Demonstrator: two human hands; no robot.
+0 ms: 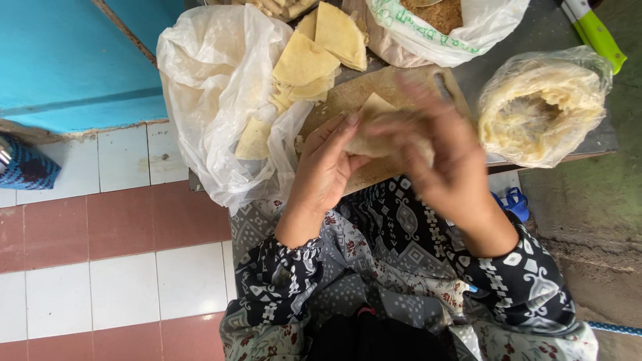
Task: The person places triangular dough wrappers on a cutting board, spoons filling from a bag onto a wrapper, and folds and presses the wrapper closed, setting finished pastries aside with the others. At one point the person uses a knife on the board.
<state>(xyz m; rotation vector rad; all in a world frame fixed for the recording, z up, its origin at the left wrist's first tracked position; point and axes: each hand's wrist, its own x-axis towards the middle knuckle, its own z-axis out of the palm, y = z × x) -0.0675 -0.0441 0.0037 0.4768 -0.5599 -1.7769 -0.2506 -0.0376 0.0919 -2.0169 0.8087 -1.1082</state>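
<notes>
left hand (324, 170): fingers extended, pressing against the left edge of a thin pale pastry sheet (374, 130), thumb side hidden under it.
right hand (445, 157): blurred, moving; fingers curling over the top of the sheet, looks like pinching it against the left hand. Exact grip not readable.
pastry sheet: being held between both hands, just above the wooden board (374, 93), not lying flat on it. One corner is sticking up toward the board's far side.
board: sitting on a grey table (515, 40), partly overhanging toward the person's lap.
stack of cut wrappers (304, 70): triangular pale pieces piling on a white plastic bag (207, 87), left of the board; one loose piece (254, 139) lying lower on the bag.
right side: round bundle of sheets in clear plastic (542, 107), well apart from the hands; green-handled tool (595, 33) at the table's far corner.
far side: open bag with brown filling (441, 17), touching the board's far edge.
step, my read: folding one wrapper in hand.
doing it well: keeping both hands close, supporting the sheet underneath, folding along a straight edge, pressing lightly — sheet is looking thin and likely tearing if pulled.
risk: working off the board's near edge, so dropped pieces would be landing on the patterned clothing (401, 267).
</notes>
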